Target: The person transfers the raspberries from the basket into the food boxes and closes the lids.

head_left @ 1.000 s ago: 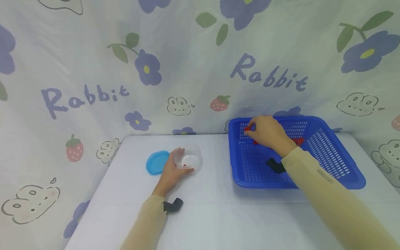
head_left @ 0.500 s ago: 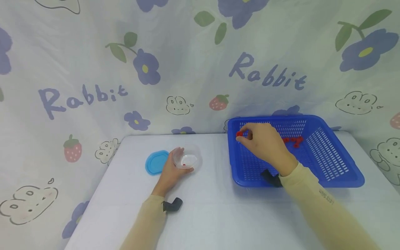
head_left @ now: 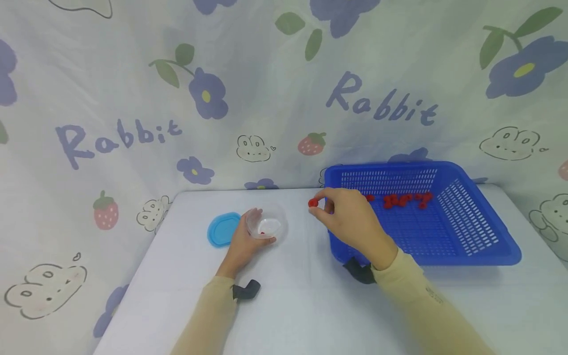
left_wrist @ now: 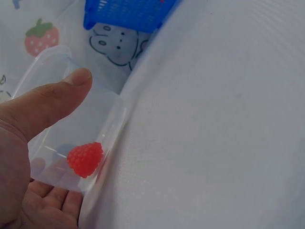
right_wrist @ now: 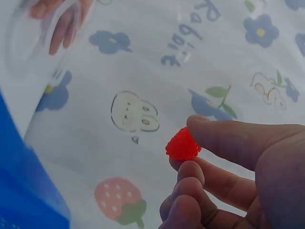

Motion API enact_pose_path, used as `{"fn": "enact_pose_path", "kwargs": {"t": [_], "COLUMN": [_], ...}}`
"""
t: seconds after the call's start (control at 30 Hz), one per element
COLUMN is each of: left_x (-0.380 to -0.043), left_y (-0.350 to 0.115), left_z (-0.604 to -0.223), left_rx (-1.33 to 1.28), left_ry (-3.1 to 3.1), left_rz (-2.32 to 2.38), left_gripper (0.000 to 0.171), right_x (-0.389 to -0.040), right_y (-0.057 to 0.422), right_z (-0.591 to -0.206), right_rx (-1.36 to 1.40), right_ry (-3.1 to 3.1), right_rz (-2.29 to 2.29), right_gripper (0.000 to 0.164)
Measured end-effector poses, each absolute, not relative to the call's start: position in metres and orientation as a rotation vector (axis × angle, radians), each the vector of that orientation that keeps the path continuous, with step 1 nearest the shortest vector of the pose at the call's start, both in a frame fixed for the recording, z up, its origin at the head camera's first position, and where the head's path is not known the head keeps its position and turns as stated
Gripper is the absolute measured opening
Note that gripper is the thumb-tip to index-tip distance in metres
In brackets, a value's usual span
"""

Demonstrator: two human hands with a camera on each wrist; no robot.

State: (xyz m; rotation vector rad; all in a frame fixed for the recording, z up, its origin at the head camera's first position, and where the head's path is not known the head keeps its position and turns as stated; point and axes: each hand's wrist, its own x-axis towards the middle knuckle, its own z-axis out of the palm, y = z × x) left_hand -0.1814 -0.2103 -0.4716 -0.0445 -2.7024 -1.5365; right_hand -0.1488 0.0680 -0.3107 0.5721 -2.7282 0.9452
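My left hand (head_left: pixel 246 244) grips a clear plastic container (head_left: pixel 276 222) on the table, thumb on the near side and fingers round the far side. One red raspberry (left_wrist: pixel 86 159) lies inside it, plain in the left wrist view. Between thumb and fingertips, my right hand (head_left: pixel 352 217) pinches another raspberry (right_wrist: pixel 183 145), held just left of the blue basket (head_left: pixel 423 249). Several more red raspberries (head_left: pixel 401 199) lie along the back of that basket, partly hidden by my right hand.
A light blue lid (head_left: pixel 223 230) lies flat on the white table (head_left: pixel 288 305), left of the container. Behind the table hangs a patterned cloth (head_left: pixel 275 93) with flowers and rabbits. The basket's raised rim stands on the right side.
My right hand has moved left from over the basket, past its left rim, bringing the pinched raspberry along. The left hand and container have stayed in place.
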Motion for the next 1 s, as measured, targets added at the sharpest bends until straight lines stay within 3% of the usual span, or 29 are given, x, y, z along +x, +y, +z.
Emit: {"fn": "enact_pose_path", "kwargs": {"t": [1.0], "left_x": [-0.184], "left_y": [-0.213], "left_z": [-0.475], "left_rx": [-0.076], "left_ry": [-2.659], "left_rz": [-1.635], "left_gripper": [0.094], "right_x": [-0.141], "right_y": [-0.035], "right_z": [-0.375], "right_rx": [0.46], "right_ry": [-2.619], "right_rz": [1.292], "right_gripper": [0.024]}}
